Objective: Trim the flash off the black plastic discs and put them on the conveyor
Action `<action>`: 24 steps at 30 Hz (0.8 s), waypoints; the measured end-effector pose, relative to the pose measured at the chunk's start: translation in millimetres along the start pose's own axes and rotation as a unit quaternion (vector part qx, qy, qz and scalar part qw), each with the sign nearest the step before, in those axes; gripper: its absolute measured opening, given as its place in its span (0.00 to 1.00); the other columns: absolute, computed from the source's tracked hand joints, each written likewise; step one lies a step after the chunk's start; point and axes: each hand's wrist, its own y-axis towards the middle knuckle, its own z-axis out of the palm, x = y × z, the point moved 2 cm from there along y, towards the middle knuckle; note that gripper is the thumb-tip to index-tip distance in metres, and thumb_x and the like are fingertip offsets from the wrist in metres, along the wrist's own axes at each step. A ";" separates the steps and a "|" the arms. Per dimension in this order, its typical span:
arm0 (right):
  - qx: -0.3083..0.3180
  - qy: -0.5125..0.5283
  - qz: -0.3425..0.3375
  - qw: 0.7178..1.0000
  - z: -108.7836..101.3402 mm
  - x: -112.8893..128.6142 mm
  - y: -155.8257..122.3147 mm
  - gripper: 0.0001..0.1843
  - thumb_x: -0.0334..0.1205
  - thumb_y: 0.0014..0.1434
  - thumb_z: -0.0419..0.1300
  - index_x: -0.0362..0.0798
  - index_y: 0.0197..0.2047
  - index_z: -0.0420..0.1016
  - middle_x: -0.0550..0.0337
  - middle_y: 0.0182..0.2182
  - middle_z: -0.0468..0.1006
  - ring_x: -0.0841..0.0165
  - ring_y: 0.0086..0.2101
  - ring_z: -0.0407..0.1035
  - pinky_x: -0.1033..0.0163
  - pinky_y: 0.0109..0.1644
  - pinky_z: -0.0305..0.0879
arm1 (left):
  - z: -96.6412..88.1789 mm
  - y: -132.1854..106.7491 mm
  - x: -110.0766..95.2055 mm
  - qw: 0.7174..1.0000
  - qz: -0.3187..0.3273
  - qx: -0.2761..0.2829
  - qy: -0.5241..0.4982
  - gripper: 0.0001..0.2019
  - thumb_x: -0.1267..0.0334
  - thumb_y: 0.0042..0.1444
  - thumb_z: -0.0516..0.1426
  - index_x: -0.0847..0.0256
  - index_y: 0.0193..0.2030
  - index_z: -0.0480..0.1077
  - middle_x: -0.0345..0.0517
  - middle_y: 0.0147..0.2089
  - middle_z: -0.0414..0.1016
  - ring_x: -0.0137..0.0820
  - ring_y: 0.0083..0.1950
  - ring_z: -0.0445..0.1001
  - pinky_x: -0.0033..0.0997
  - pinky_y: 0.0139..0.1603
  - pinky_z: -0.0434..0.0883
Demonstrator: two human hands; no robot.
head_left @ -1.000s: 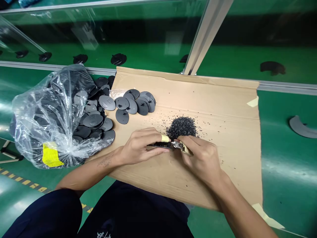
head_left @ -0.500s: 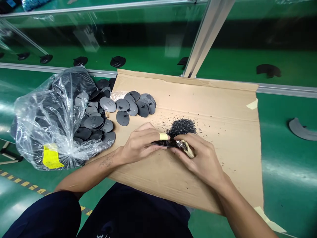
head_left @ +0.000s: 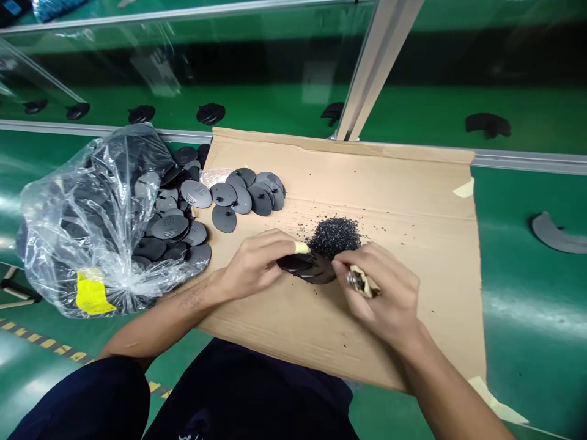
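My left hand [head_left: 252, 263], with a strip of yellow tape on one finger, pinches a black oval plastic piece [head_left: 296, 263]. Under or beside that piece is another dark oval piece [head_left: 323, 271], in front of a heap of small black bits [head_left: 337, 235]. My right hand [head_left: 383, 290] is closed around a small metal tool wrapped in cream tape [head_left: 362, 281]; its working end is hidden by my fingers. The fingers of my right hand are close to the right end of the dark pieces; whether they touch cannot be made out.
Cardboard [head_left: 389, 183] covers the bench, taped at its right edge. Several oval pieces [head_left: 238, 192] lie at its back left. Beside them a clear plastic bag [head_left: 92, 214] spills more ovals. A metal post [head_left: 376, 73] stands behind; a curved grey piece [head_left: 557, 232] lies right.
My right hand has moved right and slightly down with the tool, away from my left hand. The oval in my left hand is tilted, and a second dark oval now shows beside it.
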 end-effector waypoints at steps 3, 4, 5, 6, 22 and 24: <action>0.036 -0.131 0.008 0.991 -2.2 -7.9 0.4 0.05 0.29 0.64 0.58 0.45 0.39 0.75 0.59 0.26 0.73 0.69 0.28 0.63 0.61 0.32 0.57 | -1.6 0.6 0.0 0.995 -0.016 -0.007 -0.097 0.13 0.79 0.61 0.54 0.66 0.50 0.74 0.54 0.44 0.80 0.30 0.45 0.80 0.25 0.44 0.78; 0.056 -0.158 0.002 0.986 -1.7 -9.0 0.1 0.06 0.30 0.64 0.57 0.45 0.39 0.75 0.59 0.26 0.73 0.68 0.28 0.62 0.61 0.32 0.57 | -1.4 0.8 -1.1 0.994 -0.014 -0.007 -0.111 0.15 0.80 0.61 0.54 0.67 0.51 0.74 0.54 0.44 0.80 0.30 0.46 0.80 0.25 0.46 0.78; 0.070 -0.173 -0.004 0.982 -1.0 -9.4 -0.4 0.06 0.30 0.64 0.56 0.45 0.40 0.75 0.58 0.26 0.73 0.68 0.28 0.61 0.61 0.33 0.56 | -0.8 0.9 -2.4 0.993 -0.012 -0.005 -0.120 0.15 0.80 0.60 0.54 0.67 0.51 0.74 0.54 0.45 0.81 0.30 0.47 0.80 0.25 0.47 0.78; 0.079 -0.181 -0.009 0.980 -0.2 -9.1 -0.8 0.07 0.31 0.65 0.56 0.44 0.41 0.76 0.58 0.26 0.73 0.68 0.28 0.61 0.61 0.33 0.56 | 0.0 0.8 -3.6 0.992 -0.009 -0.004 -0.126 0.16 0.80 0.60 0.54 0.67 0.52 0.74 0.54 0.45 0.81 0.30 0.48 0.80 0.26 0.48 0.78; 0.078 -0.186 -0.017 0.979 4.6 -5.2 -2.9 0.05 0.32 0.65 0.57 0.44 0.39 0.75 0.60 0.25 0.72 0.69 0.27 0.60 0.62 0.33 0.54 | 6.2 -4.3 -6.1 0.987 -0.011 -0.027 -0.157 0.17 0.78 0.60 0.57 0.64 0.55 0.75 0.54 0.47 0.82 0.30 0.47 0.81 0.25 0.48 0.79; 0.067 -0.216 -0.020 0.974 5.4 -3.8 -2.9 0.05 0.32 0.65 0.58 0.45 0.38 0.76 0.61 0.24 0.71 0.70 0.27 0.59 0.62 0.33 0.53 | 7.5 -6.7 -5.2 0.987 -0.015 -0.025 -0.158 0.19 0.77 0.61 0.58 0.62 0.57 0.74 0.53 0.49 0.82 0.31 0.49 0.82 0.25 0.49 0.79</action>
